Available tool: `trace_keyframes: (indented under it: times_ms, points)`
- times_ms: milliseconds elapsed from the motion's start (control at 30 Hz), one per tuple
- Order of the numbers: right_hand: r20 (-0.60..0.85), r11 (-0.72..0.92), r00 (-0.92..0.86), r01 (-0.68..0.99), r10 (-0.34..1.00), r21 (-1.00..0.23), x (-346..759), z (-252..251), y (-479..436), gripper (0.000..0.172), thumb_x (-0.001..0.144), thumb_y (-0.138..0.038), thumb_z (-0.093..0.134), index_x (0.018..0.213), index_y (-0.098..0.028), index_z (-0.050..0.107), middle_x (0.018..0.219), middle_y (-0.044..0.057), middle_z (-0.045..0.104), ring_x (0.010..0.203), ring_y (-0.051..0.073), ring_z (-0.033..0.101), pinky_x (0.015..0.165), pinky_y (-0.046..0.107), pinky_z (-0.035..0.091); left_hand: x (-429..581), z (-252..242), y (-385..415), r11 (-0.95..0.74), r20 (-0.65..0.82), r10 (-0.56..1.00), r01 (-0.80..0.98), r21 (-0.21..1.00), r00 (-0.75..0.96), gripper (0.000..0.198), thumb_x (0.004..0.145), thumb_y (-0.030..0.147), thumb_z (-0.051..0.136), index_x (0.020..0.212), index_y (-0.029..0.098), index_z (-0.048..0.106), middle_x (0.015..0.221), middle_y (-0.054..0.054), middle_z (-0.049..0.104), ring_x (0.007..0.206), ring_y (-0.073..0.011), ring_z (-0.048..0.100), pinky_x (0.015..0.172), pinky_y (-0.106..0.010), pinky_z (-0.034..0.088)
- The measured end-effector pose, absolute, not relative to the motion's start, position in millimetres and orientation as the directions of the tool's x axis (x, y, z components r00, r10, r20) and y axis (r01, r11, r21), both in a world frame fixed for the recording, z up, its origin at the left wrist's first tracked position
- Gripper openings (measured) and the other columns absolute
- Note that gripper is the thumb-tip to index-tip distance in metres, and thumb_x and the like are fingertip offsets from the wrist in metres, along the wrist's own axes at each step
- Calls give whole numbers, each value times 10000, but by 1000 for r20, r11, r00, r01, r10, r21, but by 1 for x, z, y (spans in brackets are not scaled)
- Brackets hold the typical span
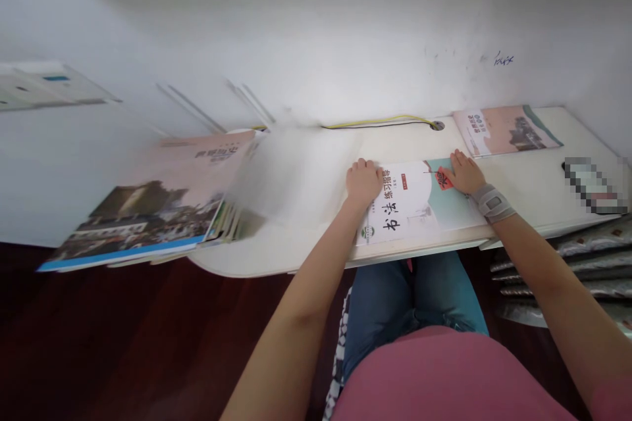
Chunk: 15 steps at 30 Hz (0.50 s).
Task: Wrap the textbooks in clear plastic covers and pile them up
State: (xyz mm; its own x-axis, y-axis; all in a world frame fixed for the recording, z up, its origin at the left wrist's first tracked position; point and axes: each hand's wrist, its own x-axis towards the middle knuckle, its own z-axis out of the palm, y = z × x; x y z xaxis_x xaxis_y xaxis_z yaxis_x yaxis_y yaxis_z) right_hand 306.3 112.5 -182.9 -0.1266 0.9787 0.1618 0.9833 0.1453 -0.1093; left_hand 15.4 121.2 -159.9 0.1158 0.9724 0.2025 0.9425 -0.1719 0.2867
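A white and teal calligraphy workbook [412, 207] lies flat on the narrow white table, its cover facing up. At its upper left edge is my left hand [364, 181], fingers curled together over the book's edge. My right hand [465, 174] lies on the teal side of the cover with fingers stretched out, near a red patch; a grey band [492, 202] circles that wrist. Left of my left hand is a pale, see-through sheet [301, 171], too blurred to tell what it is.
A stack of books [162, 197] overhangs the table's left end. Another pink book [508, 131] lies at the back right, near a cable hole [437, 125]. A phone [592, 187] is at the right end. Silvery padded items [587, 270] are below. A wall rises behind.
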Motion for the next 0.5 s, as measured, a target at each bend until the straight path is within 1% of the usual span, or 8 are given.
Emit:
trace_keyframes:
  times_ms: [100,167,267,367,433,500]
  points:
    - [138,121,-106,986,985,-113,305,-182,113,691,936,-497,307,1414,-1,355,1507,223,307,1388,307,297,1115,436,247,14,-156,134,-154,208,973,956,249,103,457,919,400,341,1104,75,604,1115,-260,586,1111,-397,495,920,-518,365]
    - [127,112,-97,987,987,-113,304,-181,113,685,935,-497,313,1418,-12,353,1511,214,303,1388,304,297,1116,436,246,12,-155,143,-147,193,976,953,265,97,476,919,447,334,1034,94,632,1068,-250,603,1093,-393,505,909,-510,373]
    - [124,109,-96,989,988,-103,304,-181,113,684,936,-498,311,1421,-17,350,1512,207,304,1387,296,298,1119,431,244,8,-152,154,-105,142,988,931,350,58,461,909,480,356,902,128,656,1040,-229,618,1074,-384,523,900,-488,383]
    - [118,109,-98,990,988,-92,303,-181,112,689,940,-504,295,1422,-15,347,1514,203,305,1390,292,295,1119,422,248,3,-146,158,-22,54,999,893,449,-3,409,899,469,398,833,151,647,977,-194,649,997,-352,580,863,-442,410]
    - [117,108,-97,990,988,-88,303,-181,112,692,943,-513,279,1424,-21,346,1515,198,304,1391,288,294,1118,418,250,-3,-141,158,10,29,999,878,479,-27,366,896,455,419,888,160,635,937,-161,670,953,-316,609,837,-402,428]
    - [123,111,-100,990,987,-86,304,-182,112,693,944,-518,268,1426,-25,345,1517,195,302,1393,285,292,1120,415,247,-11,-137,152,73,6,996,823,563,-92,335,881,436,463,1032,168,598,978,-135,680,952,-282,619,819,-369,443]
